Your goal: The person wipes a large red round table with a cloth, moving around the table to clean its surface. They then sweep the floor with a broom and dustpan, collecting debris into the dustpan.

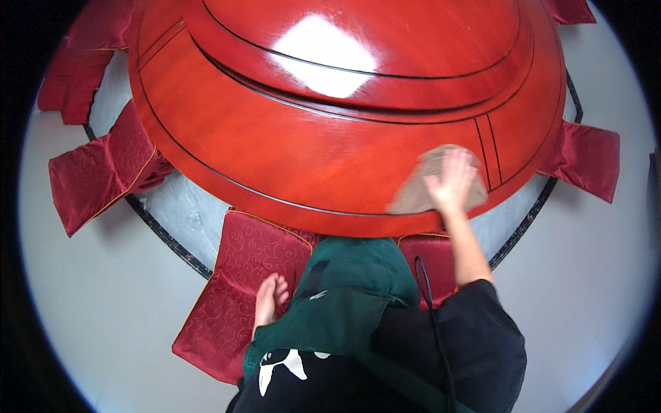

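Observation:
My right hand (452, 178) lies palm down on a brown cloth (413, 193), pressing it against the outer surface of a glossy red round table (289, 149). The cloth sits near the table's front edge, just left of two dark inlaid lines, and spreads out to either side of my palm. Hand and cloth are slightly blurred. My left hand (269, 298) hangs low at my side, in front of a red fabric-covered chair (242, 289). It has nothing in it, and its fingers are loosely extended.
A round red turntable (439, 57) rises at the table's centre, with a bright light reflection on it. More red-covered chairs (103, 165) (586, 160) stand around the rim. A dark curved border (170, 240) crosses the pale floor (124, 310) beneath the table.

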`<state>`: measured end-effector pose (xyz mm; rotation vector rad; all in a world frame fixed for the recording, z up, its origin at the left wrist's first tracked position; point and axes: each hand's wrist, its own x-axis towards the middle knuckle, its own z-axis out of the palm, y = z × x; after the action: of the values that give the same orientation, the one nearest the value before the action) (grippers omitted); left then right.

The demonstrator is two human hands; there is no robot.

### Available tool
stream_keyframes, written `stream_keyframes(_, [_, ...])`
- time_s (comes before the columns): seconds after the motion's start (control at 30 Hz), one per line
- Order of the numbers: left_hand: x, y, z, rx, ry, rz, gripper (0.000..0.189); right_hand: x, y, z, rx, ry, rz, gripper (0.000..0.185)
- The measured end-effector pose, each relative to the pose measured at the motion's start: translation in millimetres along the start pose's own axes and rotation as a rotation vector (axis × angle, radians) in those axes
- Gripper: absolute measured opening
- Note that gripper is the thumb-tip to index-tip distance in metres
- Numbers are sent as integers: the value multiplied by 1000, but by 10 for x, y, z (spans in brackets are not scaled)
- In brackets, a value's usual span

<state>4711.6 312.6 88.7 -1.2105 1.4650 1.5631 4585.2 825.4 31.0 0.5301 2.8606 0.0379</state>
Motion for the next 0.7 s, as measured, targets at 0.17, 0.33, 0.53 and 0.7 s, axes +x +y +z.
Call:
stream_keyframes(0.17, [-119,-1267,-521,-101,242,52,26,669,159,191,371,484,314,56])
stream_keyframes(0.33, [-342,-1255,-394,-285,210,-136,34,965,-3204,183,637,354,-753,90])
stream_keyframes(0.53, [-704,-242,18,-301,315,-52,45,1610,-5559,-473,294,93,-833,84])
stream_keyframes(0.7, [-446,24,-56,-268,182,-151,37,935,-3156,-70,706,145,-773,83])
